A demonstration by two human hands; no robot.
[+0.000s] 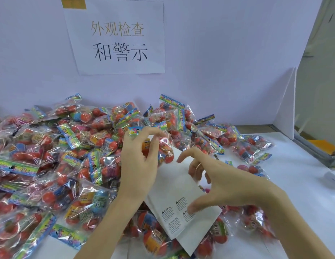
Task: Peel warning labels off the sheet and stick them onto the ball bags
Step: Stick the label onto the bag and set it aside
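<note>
The white label sheet (174,186) lies tilted on the pile of ball bags (50,157). A few black-printed warning labels (167,214) remain near its lower end. My left hand (138,163) grips one clear ball bag (165,149) of red balls just above the sheet's top corner, thumb and fingers curled around it. My right hand (221,186) hovers over the sheet with fingers spread. Its thumb tip rests on the sheet next to the labels, and its index finger points toward the held bag. I cannot make out a label on the fingers.
Bags cover the white table (286,186) from the left edge to the middle and lie under the sheet. A white wall with a paper sign (118,40) stands behind. A white divider panel (286,107) and a grey frame (312,148) close the right side.
</note>
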